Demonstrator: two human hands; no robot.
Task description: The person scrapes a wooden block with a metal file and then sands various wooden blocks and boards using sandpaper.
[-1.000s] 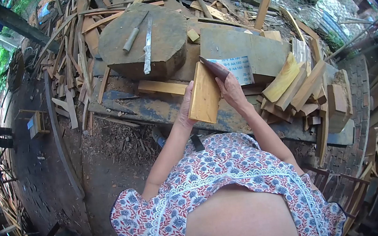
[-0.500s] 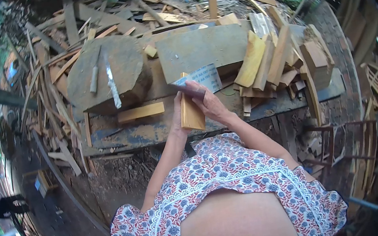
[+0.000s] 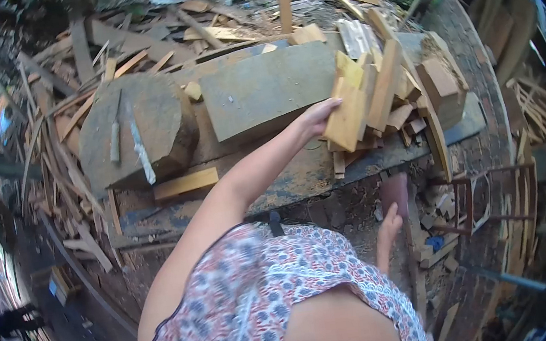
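My left hand (image 3: 322, 115) is stretched across to the right, its fingers closed on the near end of a yellowish wooden block (image 3: 344, 119). That block overlaps a stack of wood pieces (image 3: 386, 92) at the right of the workbench. Lower down, beyond the bench's front edge, my right hand (image 3: 390, 223) grips a reddish-brown sheet of sandpaper (image 3: 395, 195), which hangs over the ground. A flat grey slab (image 3: 266, 89) lies on the bench, left of the wooden block.
On a thick stump-like block (image 3: 163, 109) at the left rest a chisel-like tool (image 3: 114, 132) and a second tool with a wrapped handle (image 3: 142, 156). A wooden strip (image 3: 186, 183) lies along the bench (image 3: 275, 187). Scrap wood (image 3: 62, 121) is heaped behind and to the left.
My hands have parted. The left carried the wooden block right to the stack, while the right drew the sandpaper down and right, off the block. The view shifted slightly.
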